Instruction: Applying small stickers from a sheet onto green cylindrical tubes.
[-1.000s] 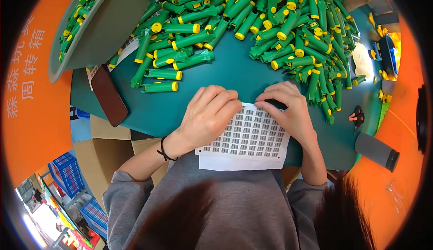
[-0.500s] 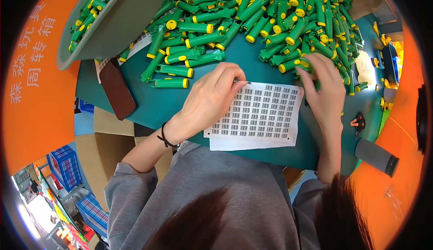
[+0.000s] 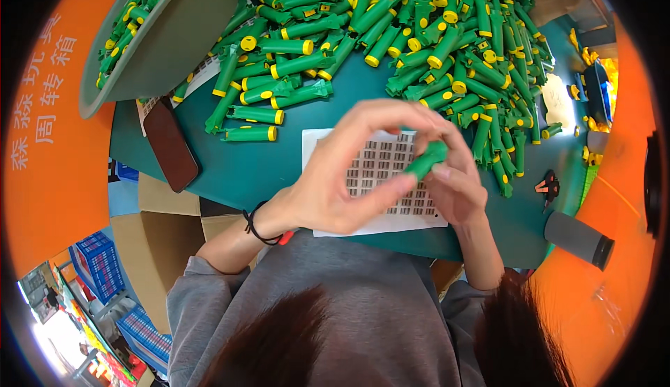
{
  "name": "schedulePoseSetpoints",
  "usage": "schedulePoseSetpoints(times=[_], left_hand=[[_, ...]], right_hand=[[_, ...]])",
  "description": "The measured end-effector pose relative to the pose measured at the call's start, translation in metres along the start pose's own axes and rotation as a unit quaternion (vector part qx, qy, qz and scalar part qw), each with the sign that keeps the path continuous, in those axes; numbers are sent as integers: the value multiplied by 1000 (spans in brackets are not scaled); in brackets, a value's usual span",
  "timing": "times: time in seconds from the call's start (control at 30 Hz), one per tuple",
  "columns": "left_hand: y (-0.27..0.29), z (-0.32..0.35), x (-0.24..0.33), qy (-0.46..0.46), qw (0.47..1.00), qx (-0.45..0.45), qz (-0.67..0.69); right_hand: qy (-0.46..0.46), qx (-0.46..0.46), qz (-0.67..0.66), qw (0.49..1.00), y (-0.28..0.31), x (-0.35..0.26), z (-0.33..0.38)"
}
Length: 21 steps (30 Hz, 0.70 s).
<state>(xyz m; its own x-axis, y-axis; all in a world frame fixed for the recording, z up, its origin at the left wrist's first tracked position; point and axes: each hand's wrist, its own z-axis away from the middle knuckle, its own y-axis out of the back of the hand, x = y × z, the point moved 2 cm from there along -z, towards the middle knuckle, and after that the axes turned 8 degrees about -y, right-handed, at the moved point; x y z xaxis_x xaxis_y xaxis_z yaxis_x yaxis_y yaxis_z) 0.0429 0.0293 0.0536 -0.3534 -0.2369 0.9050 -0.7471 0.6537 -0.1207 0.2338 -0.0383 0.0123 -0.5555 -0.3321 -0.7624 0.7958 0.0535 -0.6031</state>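
Observation:
A green plastic tube (image 3: 429, 158) is held up over the label sheet, between both hands. My right hand (image 3: 462, 195) grips it, thumb and fingers closed around its side. From the left, my left hand (image 3: 324, 181) curves round the same tube, its thumb against the lower end and its fingers arching over the top; motion blurs them. Beneath lies a white sheet of small dark printed labels (image 3: 377, 164), partly covered by the hands. Beyond it spreads a big pile of green tubes with yellow ends (image 3: 447, 38).
A grey-green basin (image 3: 174, 45) holding more tubes leans at the far left. Near it lies a dark brown flat phone-like object (image 3: 169, 146). On the right are a small black-and-red tool (image 3: 549, 188) and a grey cylinder (image 3: 578, 239). An open cardboard box (image 3: 139, 254) stands below the table's left edge.
My right hand has come back from the pile with a green tube. My left hand has left the sheet's top edge and moved up to the tube.

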Motion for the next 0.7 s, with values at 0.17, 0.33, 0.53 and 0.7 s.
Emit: schedulePoseSetpoints(times=[0.17, 0.33, 0.53, 0.7], left_hand=[[-16, -7, -3, -155, 957, -191, -151], [-4, -18, 7, -129, 956, -237, -114], [-2, -11, -5, -95, 939, -210, -256], [8, -1, -7, -53, 970, -13, -238]], right_hand=[[-124, -29, -173, 977, 7, 20, 5], [-181, -57, -151, 970, 12, 20, 4], [-204, 109, -73, 970, 0, 20, 2], [-165, 21, -184, 969, -10, 1, 1]])
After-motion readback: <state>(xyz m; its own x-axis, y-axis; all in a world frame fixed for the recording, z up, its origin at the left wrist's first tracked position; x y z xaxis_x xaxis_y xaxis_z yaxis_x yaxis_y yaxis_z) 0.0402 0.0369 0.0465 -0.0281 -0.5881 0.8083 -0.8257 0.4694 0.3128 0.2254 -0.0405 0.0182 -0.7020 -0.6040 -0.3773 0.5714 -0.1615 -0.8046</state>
